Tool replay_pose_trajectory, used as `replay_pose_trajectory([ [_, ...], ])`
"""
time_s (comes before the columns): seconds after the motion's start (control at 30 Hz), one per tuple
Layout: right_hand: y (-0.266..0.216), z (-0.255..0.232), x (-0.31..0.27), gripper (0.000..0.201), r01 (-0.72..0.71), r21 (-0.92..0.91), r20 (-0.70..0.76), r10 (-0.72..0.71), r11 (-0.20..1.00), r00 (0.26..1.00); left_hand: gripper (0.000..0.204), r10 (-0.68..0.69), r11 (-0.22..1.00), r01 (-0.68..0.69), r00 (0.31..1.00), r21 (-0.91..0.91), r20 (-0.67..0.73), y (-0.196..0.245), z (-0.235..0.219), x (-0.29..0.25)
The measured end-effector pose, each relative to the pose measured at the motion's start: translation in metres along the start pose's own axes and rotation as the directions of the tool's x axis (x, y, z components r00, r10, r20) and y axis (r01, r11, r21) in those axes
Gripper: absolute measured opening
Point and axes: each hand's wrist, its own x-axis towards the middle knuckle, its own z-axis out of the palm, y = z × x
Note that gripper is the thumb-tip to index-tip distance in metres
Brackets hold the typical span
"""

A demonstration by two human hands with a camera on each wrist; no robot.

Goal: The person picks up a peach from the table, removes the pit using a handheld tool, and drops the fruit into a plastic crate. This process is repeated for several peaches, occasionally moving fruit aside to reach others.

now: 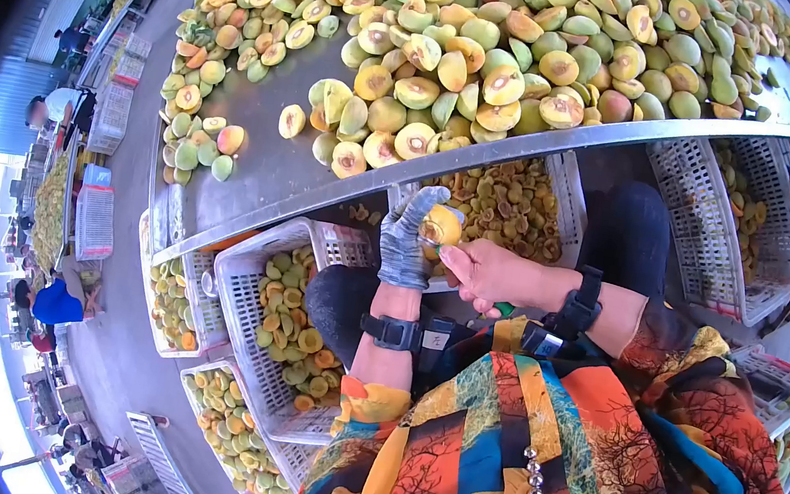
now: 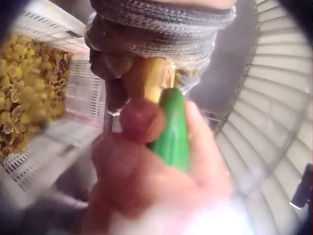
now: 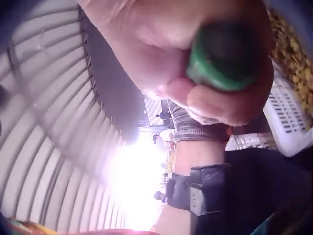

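Note:
In the head view my left hand [image 1: 404,248], in a grey knit glove, grips a yellow peach half [image 1: 441,224] above the crates. My bare right hand [image 1: 492,275] is right up against the fruit, its fingers wrapped round a tool with a green handle [image 2: 173,134]. The handle points at the fruit in the left wrist view; the tool's working end is hidden there by fruit and glove. From the right wrist, the dark butt of the green handle [image 3: 222,68] sticks out of the fist.
A metal table [image 1: 260,132] piled with halved peaches [image 1: 416,93] spans the front. Below it, a crate [image 1: 570,206] contains brownish pieces. White crates [image 1: 234,275] of halves stand at left, another crate [image 1: 689,203] at right. People work at a far-left row of tables.

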Motion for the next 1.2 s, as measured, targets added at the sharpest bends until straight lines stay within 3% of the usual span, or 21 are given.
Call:
replay_pose_trajectory([
  [0.07,-0.003,0.002,-0.001,0.042,-0.219,0.446,0.195,0.145,0.868,0.970,0.032,-0.007,0.988,0.004,1.000,-0.155,-0.017,-0.004,-0.003,0.002],
  [0.1,0.002,-0.006,0.001,0.042,-0.219,0.428,0.174,0.157,0.877,0.972,0.032,0.005,0.984,-0.006,1.000,-0.180,-0.004,-0.010,0.003,0.009],
  [0.17,0.019,-0.009,0.010,0.040,-0.277,0.766,0.463,-0.199,0.580,0.864,0.031,-0.042,0.949,0.065,0.996,-0.307,0.081,-0.007,0.003,0.007],
  [0.2,0.023,-0.008,0.011,0.041,-0.314,0.822,0.487,-0.299,0.475,0.821,0.033,-0.132,0.944,0.159,0.985,-0.290,0.110,-0.014,-0.005,0.010],
  [0.23,0.023,-0.011,0.007,0.041,-0.318,0.817,0.492,-0.294,0.480,0.819,0.037,-0.022,0.939,-0.009,0.996,-0.344,-0.087,-0.039,-0.005,0.020],
  [0.27,0.021,-0.015,0.004,0.042,-0.218,0.886,0.394,-0.418,0.408,0.819,0.038,0.023,0.967,-0.062,0.988,-0.246,-0.155,-0.070,-0.023,0.034],
  [0.3,0.019,-0.016,0.000,0.042,-0.124,0.942,0.280,-0.532,0.311,0.799,0.039,0.070,0.985,-0.101,0.973,-0.137,-0.219,-0.072,-0.025,0.036],
  [0.33,0.009,-0.022,-0.006,0.043,0.020,0.920,0.128,-0.348,0.392,0.929,0.039,-0.198,0.940,0.131,0.961,-0.314,-0.192,-0.069,-0.033,0.038],
  [0.37,0.008,-0.032,-0.003,0.042,0.092,0.810,0.047,-0.219,0.579,0.975,0.039,-0.199,0.941,0.136,0.963,-0.309,-0.183,-0.069,-0.036,0.042],
  [0.4,0.019,-0.039,0.004,0.038,0.266,0.501,-0.137,-0.228,0.823,0.964,0.040,-0.121,0.963,0.055,0.963,-0.265,-0.241,-0.060,-0.028,0.036],
  [0.43,0.029,-0.043,0.010,0.034,0.333,0.092,-0.289,-0.295,0.938,0.911,0.041,-0.041,0.976,-0.027,0.953,-0.218,-0.300,-0.049,-0.018,0.025],
  [0.47,0.024,-0.045,0.004,0.027,0.268,-0.050,-0.294,-0.270,0.962,0.917,0.043,-0.060,0.972,-0.020,0.941,-0.233,-0.332,-0.029,0.001,0.009],
  [0.5,0.029,-0.044,0.007,0.027,0.265,-0.052,-0.294,-0.268,0.963,0.918,0.043,-0.062,0.971,-0.020,0.941,-0.237,-0.333,-0.026,0.001,0.006],
  [0.57,0.038,-0.036,0.021,0.027,0.451,-0.569,-0.315,-0.688,0.688,0.653,0.044,-0.161,0.983,0.113,0.909,-0.146,-0.384,-0.019,-0.003,0.005],
  [0.6,0.026,-0.030,0.013,0.027,0.364,-0.465,-0.342,-0.543,0.807,0.767,0.043,-0.091,0.989,0.047,0.936,-0.137,-0.340,-0.016,0.000,0.003],
  [0.73,0.035,-0.021,0.023,0.027,0.313,-0.655,-0.347,-0.641,0.688,0.684,0.043,-0.132,0.987,0.095,0.942,-0.133,-0.309,-0.003,0.011,-0.012],
  [0.87,0.037,-0.016,0.021,0.025,0.248,-0.746,-0.329,-0.665,0.619,0.671,0.042,-0.152,0.985,0.118,0.933,-0.122,-0.327,-0.007,0.009,-0.015],
  [0.93,0.031,-0.011,0.017,0.024,0.197,-0.810,-0.336,-0.712,0.553,0.617,0.042,-0.142,0.988,0.110,0.929,-0.111,-0.341,-0.007,0.008,-0.016],
  [1.1,0.026,0.003,0.021,0.027,0.075,-0.898,-0.302,-0.730,0.434,0.612,0.037,-0.246,0.966,0.257,0.857,-0.037,-0.452,0.004,0.002,-0.033],
  [1.17,0.023,0.010,0.025,0.026,0.004,-0.956,-0.235,-0.775,0.293,0.587,0.035,-0.288,0.950,0.311,0.847,-0.022,-0.448,0.013,-0.009,-0.043],
  [1.2,0.020,0.014,0.027,0.024,-0.217,-0.955,-0.297,-0.706,0.203,0.643,0.035,-0.279,0.959,0.277,0.883,-0.059,-0.377,0.017,-0.017,-0.052],
])
